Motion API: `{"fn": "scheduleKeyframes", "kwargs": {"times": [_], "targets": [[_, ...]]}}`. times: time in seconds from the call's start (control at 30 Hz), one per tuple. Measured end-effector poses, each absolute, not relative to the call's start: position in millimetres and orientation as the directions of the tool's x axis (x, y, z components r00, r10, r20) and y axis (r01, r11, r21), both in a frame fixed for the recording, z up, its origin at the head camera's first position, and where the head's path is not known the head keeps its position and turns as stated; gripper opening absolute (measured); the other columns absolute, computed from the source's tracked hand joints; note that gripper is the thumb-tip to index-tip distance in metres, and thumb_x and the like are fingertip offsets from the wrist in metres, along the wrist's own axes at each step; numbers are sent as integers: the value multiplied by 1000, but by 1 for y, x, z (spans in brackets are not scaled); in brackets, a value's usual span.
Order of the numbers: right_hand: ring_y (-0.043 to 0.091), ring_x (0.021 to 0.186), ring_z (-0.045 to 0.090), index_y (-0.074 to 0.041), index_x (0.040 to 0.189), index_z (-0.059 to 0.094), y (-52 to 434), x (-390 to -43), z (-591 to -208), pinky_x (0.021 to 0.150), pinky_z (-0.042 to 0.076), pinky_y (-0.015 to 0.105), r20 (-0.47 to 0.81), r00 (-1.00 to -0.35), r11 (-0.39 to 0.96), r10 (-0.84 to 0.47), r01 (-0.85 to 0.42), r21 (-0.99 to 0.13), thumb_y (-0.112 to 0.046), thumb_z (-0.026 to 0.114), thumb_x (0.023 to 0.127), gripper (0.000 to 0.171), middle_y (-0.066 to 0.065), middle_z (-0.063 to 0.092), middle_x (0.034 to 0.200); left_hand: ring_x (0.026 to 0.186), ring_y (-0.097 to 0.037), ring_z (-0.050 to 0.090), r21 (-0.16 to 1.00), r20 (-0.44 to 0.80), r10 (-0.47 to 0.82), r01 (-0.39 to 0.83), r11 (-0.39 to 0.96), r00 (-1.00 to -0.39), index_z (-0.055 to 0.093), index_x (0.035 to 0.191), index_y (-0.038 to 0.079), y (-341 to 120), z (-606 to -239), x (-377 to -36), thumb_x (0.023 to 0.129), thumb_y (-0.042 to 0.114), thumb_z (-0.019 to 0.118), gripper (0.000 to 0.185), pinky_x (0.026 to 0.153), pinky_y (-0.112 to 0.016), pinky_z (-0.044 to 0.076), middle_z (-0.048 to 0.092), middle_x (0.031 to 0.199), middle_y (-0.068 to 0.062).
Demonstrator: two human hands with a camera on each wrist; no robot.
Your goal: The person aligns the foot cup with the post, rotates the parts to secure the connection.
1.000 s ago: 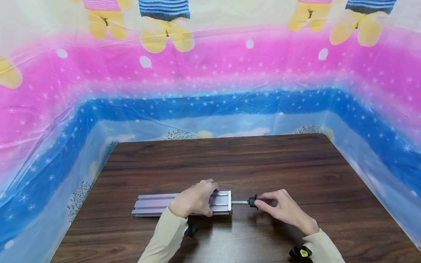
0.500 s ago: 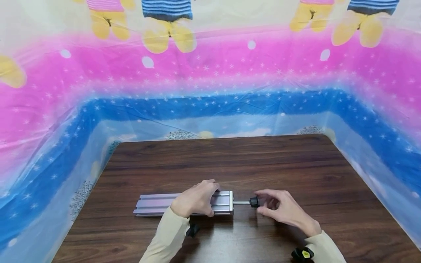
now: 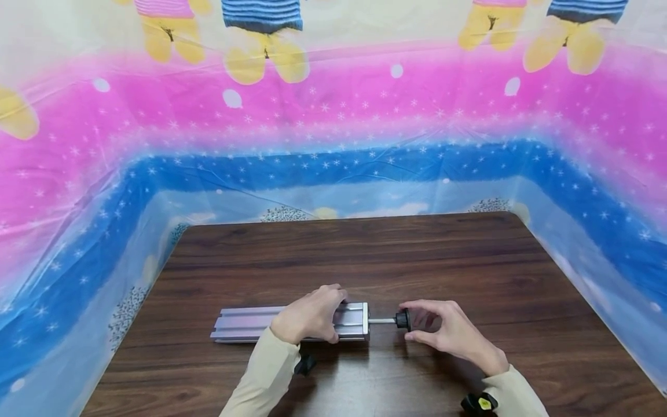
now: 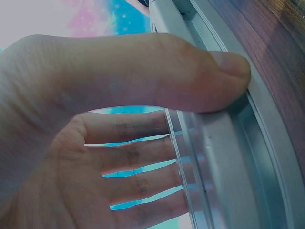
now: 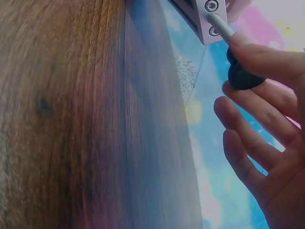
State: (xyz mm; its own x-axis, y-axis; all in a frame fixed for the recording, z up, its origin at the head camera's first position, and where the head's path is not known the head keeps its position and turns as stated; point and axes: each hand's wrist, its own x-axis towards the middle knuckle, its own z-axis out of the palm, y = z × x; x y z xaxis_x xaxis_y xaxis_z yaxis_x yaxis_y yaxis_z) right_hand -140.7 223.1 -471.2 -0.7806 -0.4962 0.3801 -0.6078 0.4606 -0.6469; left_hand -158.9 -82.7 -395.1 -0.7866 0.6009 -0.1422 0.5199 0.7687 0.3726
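1. While your left hand grips the grooved aluminium profile, thumb on its near side and fingers across the far one, that hold looks like the only restraint; if it slackens, the profile could twist or slide on the wood-grain table.
2. Your right hand pinches the black knob, thumb against one side and a fingertip at the other, with the outer fingers spread apart and off it. So slight a hold could slip if you turn or pull hard.
3. The profile lies flat, lengthwise across the near part of the table, and the metal rod runs from its right-hand end plate to the knob. Sideways pressure out there could bend the rod or make it bind at the plate.
4. Because the rod juts out above the tabletop, pushing down on the knob could lever the profile's far-left end upward.
5. You see socket-head screws in the plate, but not how tight they are; a loose one could let the plate shift under load.
6. Your left thumb lies over a groove, so a sudden jerk could scrape it.
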Motion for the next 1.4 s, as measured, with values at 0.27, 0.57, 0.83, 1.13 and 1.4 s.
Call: {"fn": "scheduleKeyframes", "kwargs": {"times": [0.27, 0.57, 0.83, 1.13, 1.4], "targets": [[-2, 72, 63, -7, 122, 72, 224, -141, -472, 62, 54, 27, 363, -789, 473, -496, -596, -649, -22, 80, 87, 38, -14, 72, 84, 88, -16, 53, 360, -139, 592, 516, 777, -794, 67, 121, 2, -82, -395, -159, 67, 9, 90, 60, 77, -32, 49, 64, 114, -7], [-2, 71, 63, -6, 117, 74, 223, -142, -471, 64, 55, 26, 316, -816, 506, -484, -556, -659, -24, 77, 90, 32, -10, 73, 84, 91, -17, 54, 350, -141, 580, 508, 787, -802, 67, 121, 3, -82, -395, -157, 65, 9, 90, 60, 79, -34, 51, 64, 115, -7], [-2, 71, 62, -8, 106, 77, 223, -142, -472, 64, 55, 25, 280, -837, 532, -470, -522, -667, -26, 72, 94, 22, -12, 72, 82, 91, -17, 55, 356, -142, 581, 506, 786, -802, 67, 121, 2, -82, -394, -156, 66, 9, 90, 60, 80, -33, 51, 64, 114, -6], [0, 66, 61, -19, 94, 78, 223, -143, -474, 54, 50, 23, 235, -848, 515, -474, -484, -707, -26, 63, 100, 17, -9, 75, 81, 88, -15, 53, 355, -149, 585, 509, 784, -797, 67, 121, 2, -81, -393, -156, 66, 10, 91, 61, 77, -32, 49, 63, 108, -4], [4, 71, 68, -19, 94, 78, 223, -144, -475, 56, 52, 23, 233, -841, 499, -488, -488, -717, -24, 58, 103, 23, -12, 74, 77, 85, -14, 51, 361, -156, 591, 511, 780, -792, 66, 121, 2, -81, -393, -157, 67, 10, 90, 60, 76, -31, 48, 62, 104, -3]]}}
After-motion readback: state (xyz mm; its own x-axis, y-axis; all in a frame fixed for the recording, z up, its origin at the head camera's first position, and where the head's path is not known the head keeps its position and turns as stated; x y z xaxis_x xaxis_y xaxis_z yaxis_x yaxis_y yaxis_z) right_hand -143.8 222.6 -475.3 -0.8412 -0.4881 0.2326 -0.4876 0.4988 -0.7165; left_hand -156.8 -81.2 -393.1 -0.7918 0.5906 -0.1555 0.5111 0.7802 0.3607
